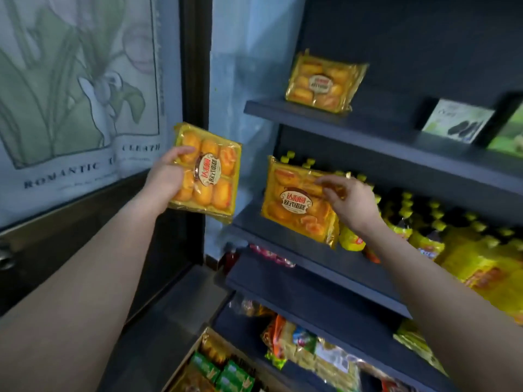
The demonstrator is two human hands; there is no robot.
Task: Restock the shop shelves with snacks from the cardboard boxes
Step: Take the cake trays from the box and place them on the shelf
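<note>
I see the dark shelf unit [368, 142] filling the right side, its boards stepping down toward me. To the left hangs a large flower poster [79, 89] behind a dark door frame [195, 80]. Along the middle shelf [311, 258] stands a row of yellow-labelled bottles [418, 222] with yellow-green caps, running off to the right. At the bottom edge sits the open cardboard box [198, 352], holding green and yellow snack packets [226, 374]; more mixed packets [311, 352] lie on the lowest shelf just beside it.

Three identical yellow cake packs show. One cake pack on the top shelf [325, 82] leans upright against the back panel. A second cake pack on the middle shelf [300, 202] stands tilted at the shelf's left end, just in front of the bottles. My right hand [351, 202] rests on its upper right corner, fingers [328, 182] curled onto the wrapper, though I cannot tell if they truly pinch it. My left hand [167, 174] holds the third cake pack [206, 174] in the air, left of the shelves, fingers clamped over its left edge. Two small boxes [458, 120] stand far right on the top shelf.
</note>
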